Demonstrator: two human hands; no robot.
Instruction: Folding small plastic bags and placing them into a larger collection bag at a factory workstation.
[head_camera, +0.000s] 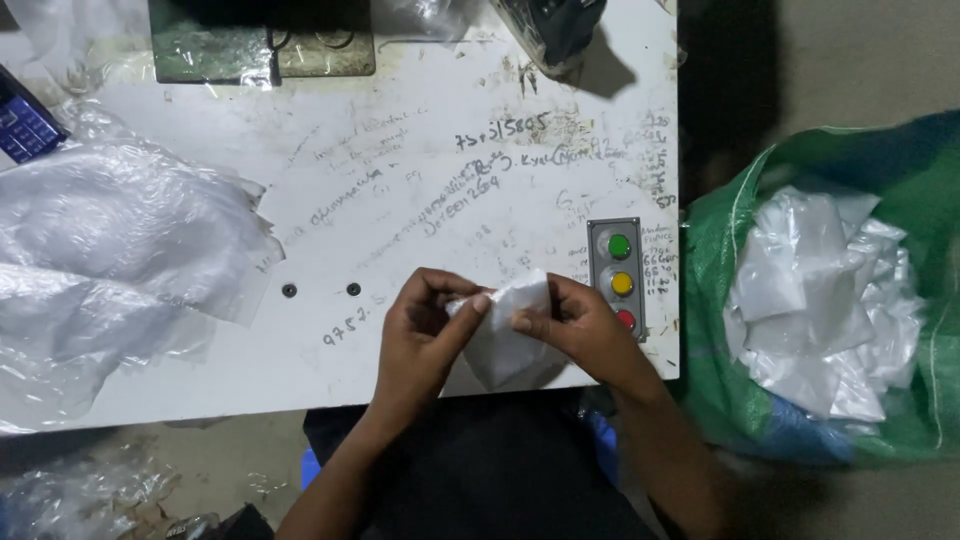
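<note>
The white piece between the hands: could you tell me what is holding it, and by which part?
Both hands pinch the small white plastic pouch at its top edge: left hand at the left corner, right hand at the right.

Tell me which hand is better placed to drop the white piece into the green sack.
Probably the right hand: it grips the white piece on the side nearest the green sack. The left hand would have to cross over.

Both forearms reach up from bottom of view, converging. Left hand (425, 325) curled, fingertips pinched shut. Right hand (575, 325) just beside it, thumb and forefinger pinched, wrist bent inward.
</note>
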